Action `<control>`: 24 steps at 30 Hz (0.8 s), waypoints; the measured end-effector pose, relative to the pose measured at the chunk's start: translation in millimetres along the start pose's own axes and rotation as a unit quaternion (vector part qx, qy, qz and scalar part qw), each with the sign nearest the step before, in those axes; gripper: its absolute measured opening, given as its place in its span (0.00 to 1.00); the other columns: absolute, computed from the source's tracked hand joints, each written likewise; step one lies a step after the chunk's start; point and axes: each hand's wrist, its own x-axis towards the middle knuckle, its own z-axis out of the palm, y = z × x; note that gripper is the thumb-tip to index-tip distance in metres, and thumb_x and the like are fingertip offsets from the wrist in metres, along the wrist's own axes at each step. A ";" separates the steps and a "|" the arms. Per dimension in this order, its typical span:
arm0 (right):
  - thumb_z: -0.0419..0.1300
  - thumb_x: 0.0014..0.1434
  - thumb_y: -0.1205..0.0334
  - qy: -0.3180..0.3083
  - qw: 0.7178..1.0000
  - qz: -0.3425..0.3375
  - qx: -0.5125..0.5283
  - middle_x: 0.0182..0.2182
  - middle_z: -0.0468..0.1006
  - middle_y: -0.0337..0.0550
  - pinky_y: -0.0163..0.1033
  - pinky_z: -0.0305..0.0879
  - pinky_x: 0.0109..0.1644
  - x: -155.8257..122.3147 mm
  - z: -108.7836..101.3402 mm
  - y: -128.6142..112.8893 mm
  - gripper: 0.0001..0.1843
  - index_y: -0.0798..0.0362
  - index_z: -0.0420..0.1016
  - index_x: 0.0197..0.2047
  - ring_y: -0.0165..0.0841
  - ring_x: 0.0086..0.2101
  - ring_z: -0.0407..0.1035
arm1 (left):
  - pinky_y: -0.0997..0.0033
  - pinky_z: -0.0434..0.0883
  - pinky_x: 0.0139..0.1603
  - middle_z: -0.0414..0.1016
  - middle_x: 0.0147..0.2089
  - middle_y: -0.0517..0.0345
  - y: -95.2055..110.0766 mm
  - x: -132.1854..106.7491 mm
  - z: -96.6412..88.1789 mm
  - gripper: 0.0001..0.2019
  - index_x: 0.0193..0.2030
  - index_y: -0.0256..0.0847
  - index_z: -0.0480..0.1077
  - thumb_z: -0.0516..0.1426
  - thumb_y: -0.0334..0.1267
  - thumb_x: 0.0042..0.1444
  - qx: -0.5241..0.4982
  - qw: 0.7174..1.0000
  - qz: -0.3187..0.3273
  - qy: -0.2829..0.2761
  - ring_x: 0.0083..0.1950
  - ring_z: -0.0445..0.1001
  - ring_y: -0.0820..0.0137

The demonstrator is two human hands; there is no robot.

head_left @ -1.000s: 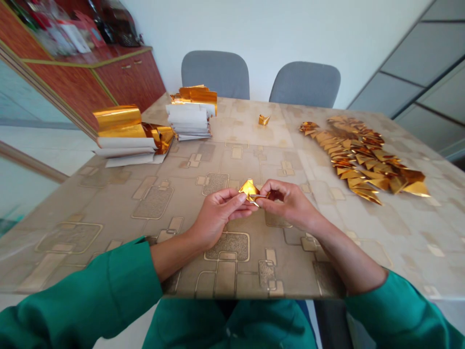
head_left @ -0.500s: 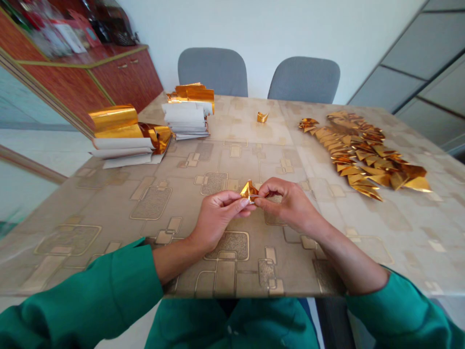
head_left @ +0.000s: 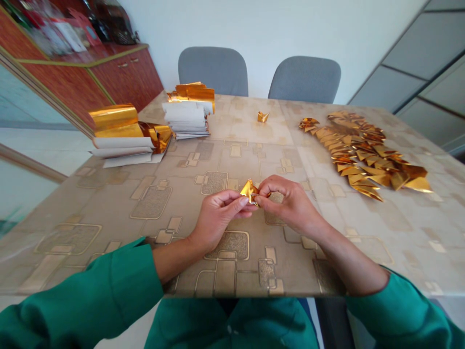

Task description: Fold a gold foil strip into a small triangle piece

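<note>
Sleeves (head_left: 127,276), both green, lie nearest my camera, on the near side of my landmark, the gold foil piece (head_left: 248,188), one to each side of it. I see that piece held over the patterned tablecloth (head_left: 196,165). The left hand (head_left: 220,213) has its left edge, thumb on top and fingers nearly closed beneath; the right hand (head_left: 288,198) pinches its right side between thumb and forefinger, other fingers curled in. How hard either one presses, I cannot tell from here. Beyond the piece and to its right, I have a spread of folded gold pieces (head_left: 365,157); beyond it and to its left, a gold-and-white stack of sheets (head_left: 118,140), with a second stack (head_left: 187,116) just behind. Farther past the piece sits one small gold shape (head_left: 262,117), and beyond that I make out two grey chairs (head_left: 213,71).
</note>
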 end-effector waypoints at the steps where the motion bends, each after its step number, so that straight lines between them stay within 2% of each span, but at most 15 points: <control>1: 0.63 0.59 0.64 -0.001 1.000 -0.004 0.002 0.29 0.77 0.39 0.40 0.63 0.41 -0.2 0.2 0.0 0.08 0.51 0.73 0.28 0.32 0.33 0.70 | 0.73 0.78 0.36 0.81 0.34 0.55 0.1 0.1 -0.2 0.10 0.33 0.37 0.77 0.67 0.42 0.50 0.001 1.000 -0.002 -0.001 0.36 0.81 0.69; 6: 0.64 0.59 0.63 -0.008 0.999 -0.035 0.016 0.33 0.78 0.41 0.41 0.64 0.43 -0.4 1.7 0.7 0.07 0.50 0.75 0.29 0.33 0.36 0.71 | 0.75 0.79 0.36 0.82 0.33 0.55 0.2 1.1 -1.5 0.11 0.33 0.35 0.77 0.68 0.41 0.49 0.001 1.000 -0.004 -0.001 0.36 0.82 0.68; 11: 0.64 0.60 0.62 -0.008 0.998 -0.055 0.026 0.30 0.77 0.40 0.39 0.63 0.41 0.9 2.6 4.2 0.07 0.52 0.74 0.30 0.32 0.35 0.70 | 0.76 0.78 0.37 0.82 0.33 0.55 -0.8 2.4 -2.8 0.10 0.34 0.35 0.77 0.68 0.40 0.50 -0.021 1.000 -0.010 -0.006 0.36 0.82 0.69; 14: 0.64 0.59 0.62 -0.004 0.998 -0.010 0.059 0.30 0.77 0.39 0.38 0.63 0.39 1.3 1.7 5.5 0.06 0.52 0.73 0.32 0.30 0.32 0.70 | 0.78 0.77 0.36 0.82 0.34 0.55 -1.2 4.1 -3.4 0.10 0.34 0.35 0.76 0.67 0.40 0.51 -0.039 0.999 -0.020 -0.020 0.37 0.82 0.70; 19: 0.64 0.58 0.59 -0.011 0.992 0.044 0.116 0.30 0.77 0.40 0.39 0.64 0.41 0.8 2.0 5.7 0.07 0.53 0.74 0.32 0.31 0.33 0.69 | 0.78 0.77 0.34 0.83 0.36 0.55 -1.2 6.0 -3.6 0.12 0.40 0.37 0.75 0.67 0.38 0.50 -0.054 0.998 -0.022 -0.028 0.35 0.82 0.70; 24: 0.64 0.57 0.55 -0.024 0.973 0.108 0.203 0.29 0.75 0.39 0.38 0.63 0.37 0.2 6.7 7.7 0.11 0.53 0.72 0.32 0.29 0.30 0.67 | 0.79 0.77 0.35 0.83 0.35 0.56 -1.1 4.8 -3.1 0.09 0.37 0.36 0.75 0.67 0.37 0.51 -0.028 0.999 -0.010 -0.026 0.35 0.82 0.71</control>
